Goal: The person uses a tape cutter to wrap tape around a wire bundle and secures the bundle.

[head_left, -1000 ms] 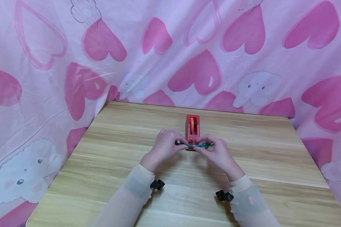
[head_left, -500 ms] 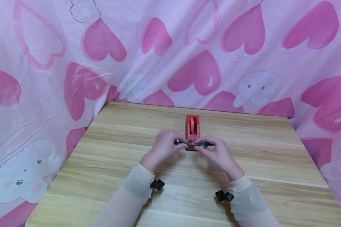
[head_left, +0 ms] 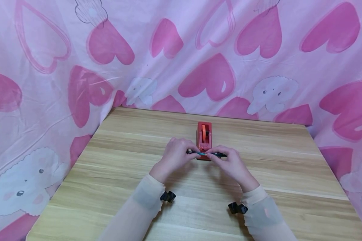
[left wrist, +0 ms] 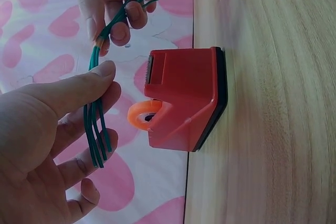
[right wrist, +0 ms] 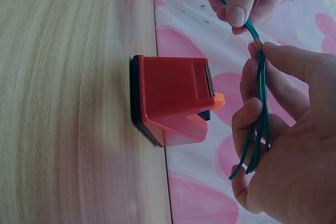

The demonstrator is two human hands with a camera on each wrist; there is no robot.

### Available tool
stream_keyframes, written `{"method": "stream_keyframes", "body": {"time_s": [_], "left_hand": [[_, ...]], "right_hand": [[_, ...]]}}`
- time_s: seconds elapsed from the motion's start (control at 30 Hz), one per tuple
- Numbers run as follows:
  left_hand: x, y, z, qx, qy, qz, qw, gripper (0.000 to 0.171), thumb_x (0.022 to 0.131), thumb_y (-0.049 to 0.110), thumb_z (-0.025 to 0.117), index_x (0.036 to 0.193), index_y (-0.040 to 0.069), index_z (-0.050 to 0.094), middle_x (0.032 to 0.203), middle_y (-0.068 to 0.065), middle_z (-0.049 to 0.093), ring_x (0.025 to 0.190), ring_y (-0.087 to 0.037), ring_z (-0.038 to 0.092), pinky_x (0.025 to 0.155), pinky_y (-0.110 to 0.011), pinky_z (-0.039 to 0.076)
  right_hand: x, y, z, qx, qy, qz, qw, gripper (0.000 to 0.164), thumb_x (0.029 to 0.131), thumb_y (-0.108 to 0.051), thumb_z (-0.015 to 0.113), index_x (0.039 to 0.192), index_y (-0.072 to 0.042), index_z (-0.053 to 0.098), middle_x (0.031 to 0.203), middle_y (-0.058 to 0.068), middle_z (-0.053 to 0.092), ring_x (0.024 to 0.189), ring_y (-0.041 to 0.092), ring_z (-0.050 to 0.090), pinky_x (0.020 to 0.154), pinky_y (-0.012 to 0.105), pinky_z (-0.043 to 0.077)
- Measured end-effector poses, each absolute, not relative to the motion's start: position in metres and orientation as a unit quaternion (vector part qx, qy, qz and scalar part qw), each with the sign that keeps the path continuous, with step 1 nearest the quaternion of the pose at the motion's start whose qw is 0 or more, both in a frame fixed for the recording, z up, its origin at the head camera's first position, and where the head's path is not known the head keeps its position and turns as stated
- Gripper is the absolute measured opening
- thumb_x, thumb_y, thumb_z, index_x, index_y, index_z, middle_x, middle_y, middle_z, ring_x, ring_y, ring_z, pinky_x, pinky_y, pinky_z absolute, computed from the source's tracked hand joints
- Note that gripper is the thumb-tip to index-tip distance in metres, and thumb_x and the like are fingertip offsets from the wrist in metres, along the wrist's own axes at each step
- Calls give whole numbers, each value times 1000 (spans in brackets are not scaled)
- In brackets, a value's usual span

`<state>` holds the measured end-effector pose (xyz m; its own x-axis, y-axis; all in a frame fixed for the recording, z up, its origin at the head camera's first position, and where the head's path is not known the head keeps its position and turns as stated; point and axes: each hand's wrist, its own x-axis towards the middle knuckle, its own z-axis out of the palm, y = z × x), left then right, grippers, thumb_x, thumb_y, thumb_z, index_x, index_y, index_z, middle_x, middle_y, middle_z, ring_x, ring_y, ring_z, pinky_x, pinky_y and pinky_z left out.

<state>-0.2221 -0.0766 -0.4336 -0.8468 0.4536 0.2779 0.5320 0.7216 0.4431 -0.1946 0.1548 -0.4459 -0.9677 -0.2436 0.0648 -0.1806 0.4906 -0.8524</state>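
Observation:
A thin bundle of green wires (head_left: pixel 201 154) is held sideways just above the front of a red tape dispenser (left wrist: pixel 184 90). My left hand (head_left: pixel 175 152) pinches it between thumb and index finger on one side. On the other side, my right hand (head_left: pixel 229 162) pinches it near the middle. A narrow orange-tinted band (right wrist: pixel 257 41), perhaps tape, circles the bundle between the two pinches. Loose wire ends spread across both palms in the wrist views. The dispenser carries an orange ring-shaped core (left wrist: pixel 143 115) and a toothed cutter (right wrist: pixel 210 80) at its front.
The dispenser stands on a wood-grain table (head_left: pixel 132 134), its cutter end facing me. A pink cloth (head_left: pixel 157 70) with hearts hangs behind and at both sides. Black wrist cameras (head_left: pixel 168 196) sit on both sleeves.
Both hands stay almost in place over the dispenser. The bundle rose slightly and came back down, and the right fingertips now cover more of its middle. The dispenser has not moved.

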Motion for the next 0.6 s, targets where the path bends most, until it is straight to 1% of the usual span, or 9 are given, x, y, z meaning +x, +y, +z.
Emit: {"method": "stream_keyframes", "body": {"time_s": [0.2, 0.3, 0.47, 0.53, 0.6], "left_hand": [[-222, -76, -433, -264, -926, -261, 69, 7, 88, 35, 83, 94, 30, 84, 97, 15, 78, 92, -11, 70, 80, -34, 39], [-221, -76, -432, -258, -928, -263, 58, 8, 89, 36, 82, 95, 31, 84, 100, 15, 79, 93, -11, 69, 82, -34, 38], [-221, -77, -431, -242, -933, -264, 41, 12, 91, 39, 79, 99, 32, 84, 102, 14, 78, 90, -7, 66, 84, -33, 37], [-221, -77, -431, -239, -934, -263, 38, 13, 92, 39, 78, 101, 33, 84, 102, 15, 78, 87, -5, 64, 85, -33, 38], [-221, -77, -431, -239, -934, -264, 35, 13, 92, 40, 78, 101, 32, 84, 101, 14, 78, 85, -6, 63, 86, -34, 39]], "right_hand": [[-196, 154, -446, -120, 861, -492, 45, 14, 99, -31, 71, 109, -26, 79, 113, -4, 76, 107, 21, 65, 95, 46, 49], [-195, 154, -446, -120, 858, -496, 51, 16, 100, -33, 70, 112, -25, 78, 116, -3, 75, 110, 22, 65, 98, 47, 49], [-194, 155, -446, -127, 852, -504, 60, 28, 101, -37, 67, 126, -25, 73, 132, -4, 71, 126, 22, 61, 104, 53, 50], [-194, 156, -446, -133, 849, -507, 58, 31, 101, -34, 68, 130, -24, 70, 132, -4, 70, 126, 22, 61, 105, 54, 49], [-195, 156, -447, -136, 848, -509, 53, 31, 100, -28, 69, 131, -23, 69, 129, -5, 71, 123, 22, 61, 104, 53, 48]]}}
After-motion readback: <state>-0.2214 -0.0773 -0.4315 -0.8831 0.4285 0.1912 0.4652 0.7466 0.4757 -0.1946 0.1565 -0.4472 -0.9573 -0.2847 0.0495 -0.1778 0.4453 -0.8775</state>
